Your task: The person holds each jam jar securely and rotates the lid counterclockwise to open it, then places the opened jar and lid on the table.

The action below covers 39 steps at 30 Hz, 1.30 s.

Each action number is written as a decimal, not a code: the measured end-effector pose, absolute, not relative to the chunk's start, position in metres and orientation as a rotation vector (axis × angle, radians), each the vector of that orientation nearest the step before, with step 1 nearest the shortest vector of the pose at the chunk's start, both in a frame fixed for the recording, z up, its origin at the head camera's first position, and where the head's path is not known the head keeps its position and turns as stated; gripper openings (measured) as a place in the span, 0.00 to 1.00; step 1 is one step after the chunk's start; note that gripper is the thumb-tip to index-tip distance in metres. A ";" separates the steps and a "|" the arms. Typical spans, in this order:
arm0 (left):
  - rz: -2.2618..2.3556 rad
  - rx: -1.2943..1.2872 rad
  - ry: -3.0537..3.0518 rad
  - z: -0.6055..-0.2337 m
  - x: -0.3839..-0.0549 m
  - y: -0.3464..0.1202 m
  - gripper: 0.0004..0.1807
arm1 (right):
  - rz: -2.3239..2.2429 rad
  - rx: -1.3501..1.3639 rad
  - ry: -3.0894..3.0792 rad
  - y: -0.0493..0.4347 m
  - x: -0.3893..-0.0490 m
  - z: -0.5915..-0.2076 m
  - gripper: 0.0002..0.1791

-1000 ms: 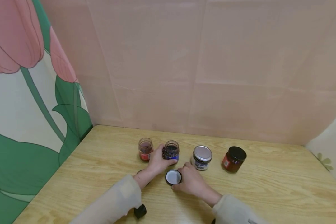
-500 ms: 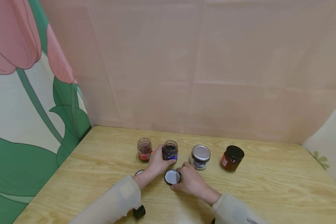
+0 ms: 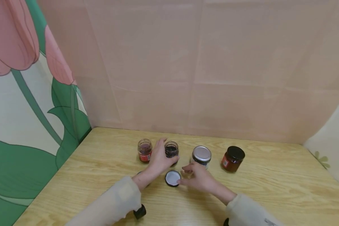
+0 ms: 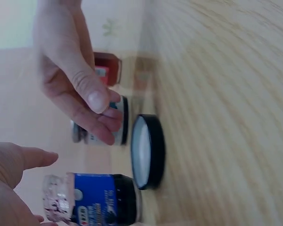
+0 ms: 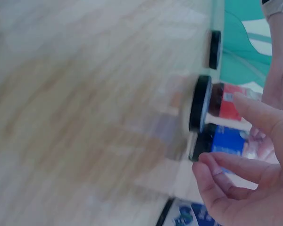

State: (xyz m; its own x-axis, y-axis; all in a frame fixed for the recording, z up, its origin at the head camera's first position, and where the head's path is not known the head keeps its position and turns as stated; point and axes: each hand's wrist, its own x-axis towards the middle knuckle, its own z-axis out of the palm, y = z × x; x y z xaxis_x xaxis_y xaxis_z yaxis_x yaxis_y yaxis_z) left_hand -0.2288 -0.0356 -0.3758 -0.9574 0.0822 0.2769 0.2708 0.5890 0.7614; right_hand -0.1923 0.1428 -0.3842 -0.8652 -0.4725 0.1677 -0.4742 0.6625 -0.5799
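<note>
An open glass jar with a blue label and dark contents stands upright on the table. My left hand is spread around its left and near side; in the left wrist view the thumb is off the glass. In front of the jar a black-rimmed lid lies with its white inside up. My right hand hovers just right of the lid, fingers loosely bent and holding nothing; the left wrist view shows a gap between them. Left of my left hand stands an open red-labelled jar.
To the right stand a jar with a silver lid and a dark red jar with a black lid. Another black lid lies mostly hidden behind my left forearm. A pink cloth hangs behind the wooden table.
My right hand has let go of the lid and drawn back to the right. My left hand's fingers have lifted and loosened from the blue-labelled jar.
</note>
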 end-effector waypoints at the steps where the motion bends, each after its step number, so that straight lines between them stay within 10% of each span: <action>1: -1.302 -0.301 -2.606 -0.373 -0.228 -0.035 0.43 | 1.013 0.807 -2.859 0.145 -0.192 -0.382 0.28; 39: -1.328 -0.477 -2.532 -0.343 -0.215 -0.004 0.40 | 0.923 0.685 -2.753 0.198 -0.184 -0.340 0.17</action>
